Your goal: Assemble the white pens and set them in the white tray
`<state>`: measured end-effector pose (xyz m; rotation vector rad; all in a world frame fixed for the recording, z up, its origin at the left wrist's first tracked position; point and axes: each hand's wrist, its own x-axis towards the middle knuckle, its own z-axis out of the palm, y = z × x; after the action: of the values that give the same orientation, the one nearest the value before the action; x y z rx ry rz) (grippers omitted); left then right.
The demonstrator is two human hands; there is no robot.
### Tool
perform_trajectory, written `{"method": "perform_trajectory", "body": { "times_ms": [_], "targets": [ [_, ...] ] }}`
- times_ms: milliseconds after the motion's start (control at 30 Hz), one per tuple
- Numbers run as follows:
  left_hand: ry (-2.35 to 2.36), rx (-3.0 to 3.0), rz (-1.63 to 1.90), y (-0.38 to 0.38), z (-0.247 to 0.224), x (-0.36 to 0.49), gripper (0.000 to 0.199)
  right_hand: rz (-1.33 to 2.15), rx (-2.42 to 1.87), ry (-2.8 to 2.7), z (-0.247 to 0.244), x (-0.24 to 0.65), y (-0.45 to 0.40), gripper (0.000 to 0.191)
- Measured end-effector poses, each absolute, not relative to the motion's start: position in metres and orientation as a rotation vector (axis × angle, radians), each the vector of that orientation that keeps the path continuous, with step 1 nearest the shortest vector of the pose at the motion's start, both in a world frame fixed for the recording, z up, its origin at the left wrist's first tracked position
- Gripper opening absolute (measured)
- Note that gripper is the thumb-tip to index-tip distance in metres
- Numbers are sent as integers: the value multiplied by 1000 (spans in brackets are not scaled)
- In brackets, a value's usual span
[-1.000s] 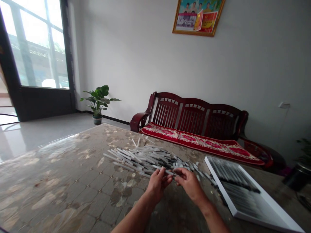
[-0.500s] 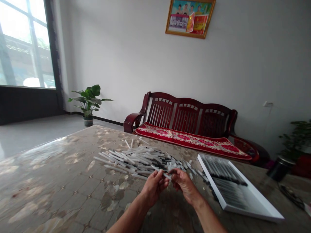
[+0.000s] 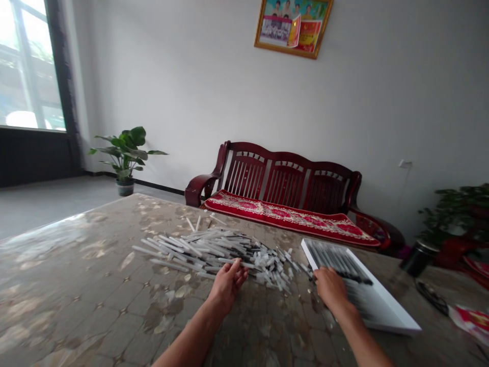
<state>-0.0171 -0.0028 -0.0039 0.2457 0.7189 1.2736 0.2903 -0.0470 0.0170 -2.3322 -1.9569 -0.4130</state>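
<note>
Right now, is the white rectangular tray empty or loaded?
Loaded: rows of slim black-tipped white plastic sticks lie inside the white rectangular tray.

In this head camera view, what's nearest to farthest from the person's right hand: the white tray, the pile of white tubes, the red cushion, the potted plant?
Going out from the right hand:
1. White tray: right beside the hand, on its right.
2. Pile of white tubes: to the hand's left.
3. Red cushion: straight ahead.
4. Potted plant: far off to the left.

left hand [image 3: 227, 285]: bare, long fingers | right hand [image 3: 331, 288]: bare | left forearm [image 3: 187, 339]: bare | right forearm [image 3: 362, 339]: bare
</note>
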Motion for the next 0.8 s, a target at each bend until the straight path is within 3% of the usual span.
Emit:
{"method": "perform_trajectory", "body": {
  "times_ms": [200, 433, 800],
  "targets": [
    [716, 256, 1265, -3, -4, -18, 15, -456, -2291, -2087, 21, 280, -41, 29],
    [703, 265, 1263, -4, -4, -17, 17, -399, -2218, -2029, 16, 276, -36, 19],
    [676, 294, 1252, -5, -9, -15, 15, 640, -1418, -1404, -11, 161, -26, 19]
  ]
}}
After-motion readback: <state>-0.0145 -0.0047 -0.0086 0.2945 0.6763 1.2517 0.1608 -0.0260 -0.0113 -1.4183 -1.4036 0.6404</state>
